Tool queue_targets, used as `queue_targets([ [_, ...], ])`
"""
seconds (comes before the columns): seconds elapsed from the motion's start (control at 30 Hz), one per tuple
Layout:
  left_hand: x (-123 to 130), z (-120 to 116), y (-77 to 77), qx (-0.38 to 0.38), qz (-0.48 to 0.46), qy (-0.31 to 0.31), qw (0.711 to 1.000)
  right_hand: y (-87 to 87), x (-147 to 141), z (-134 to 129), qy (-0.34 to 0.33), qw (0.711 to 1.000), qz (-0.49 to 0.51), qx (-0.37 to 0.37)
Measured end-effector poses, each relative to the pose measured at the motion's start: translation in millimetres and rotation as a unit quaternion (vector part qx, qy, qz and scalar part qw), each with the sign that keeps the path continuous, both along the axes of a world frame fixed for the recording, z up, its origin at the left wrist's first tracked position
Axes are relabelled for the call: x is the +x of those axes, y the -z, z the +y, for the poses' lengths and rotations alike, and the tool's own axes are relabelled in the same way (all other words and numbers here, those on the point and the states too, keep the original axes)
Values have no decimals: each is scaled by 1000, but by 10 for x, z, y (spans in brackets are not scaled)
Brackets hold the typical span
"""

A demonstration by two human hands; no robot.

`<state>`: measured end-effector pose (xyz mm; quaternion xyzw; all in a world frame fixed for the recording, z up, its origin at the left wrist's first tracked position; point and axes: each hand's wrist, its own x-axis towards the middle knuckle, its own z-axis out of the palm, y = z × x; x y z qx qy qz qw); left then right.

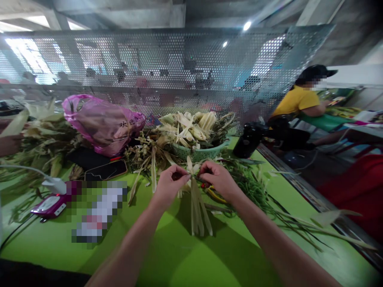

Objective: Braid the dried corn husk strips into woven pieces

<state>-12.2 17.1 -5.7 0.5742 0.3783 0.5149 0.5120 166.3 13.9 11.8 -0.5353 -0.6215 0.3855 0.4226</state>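
Observation:
A small bundle of pale corn husk strips [197, 211] hangs between my hands, its loose ends spread downward over the green table. My left hand [171, 184] is closed, thumb and fingertips pinching at the bundle's narrow neck. From the other side my right hand [220, 181] pinches at the same neck. A thin darker strand seems to cross there, but the fingertips hide how it runs. Husk tips stick up above the fingers. Just behind the hands stands a green plastic basket [199, 152] heaped with dried corn husks [194, 126].
Pliers-like yellow handles [216, 195] and green strands [251, 187] lie at right, near a black bottle [249, 139]. At left are a pink bag [103, 123], a phone [106, 170] and a purple power strip [55, 201]. A perforated metal screen [173, 71] borders the table's far side.

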Motion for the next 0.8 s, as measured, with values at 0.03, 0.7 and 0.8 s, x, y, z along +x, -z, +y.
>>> queue_targets([
  [0.03,4,-6,-10,-1,-18,7,1000,6,-12,1,0,1000,19,-5],
  [0.7,11,-19,-17,0,-54,34,998,-24,0,10,-50,998,40,-27],
  [0.8,19,-16,-7,-2,-55,37,998,27,3,41,-49,997,45,-34],
])
